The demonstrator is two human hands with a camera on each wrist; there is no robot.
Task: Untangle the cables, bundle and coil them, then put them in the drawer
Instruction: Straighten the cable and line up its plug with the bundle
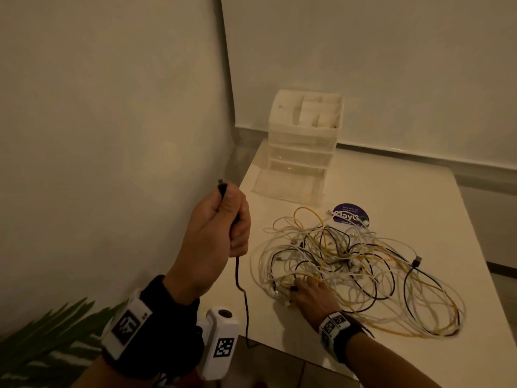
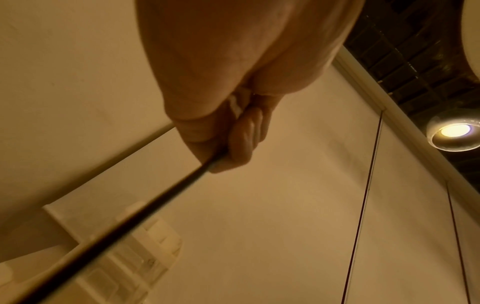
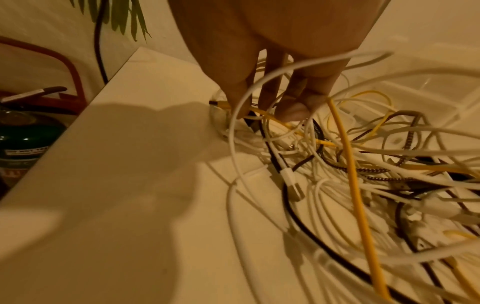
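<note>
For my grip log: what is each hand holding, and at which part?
Left hand grips the black cable just below its plug. Right hand rests on the cable tangle; any pinch cannot be told.

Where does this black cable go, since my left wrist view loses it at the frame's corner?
Observer: In the head view, the black cable hangs from the left hand down past the table edge. Its far end is hidden.
Operator: Is the right hand free?
Observer: No, the right hand rests on the cable tangle, fingers among the strands.
Operator: Is the drawer ready?
Observer: The bottom drawer of the organizer is pulled open.
</note>
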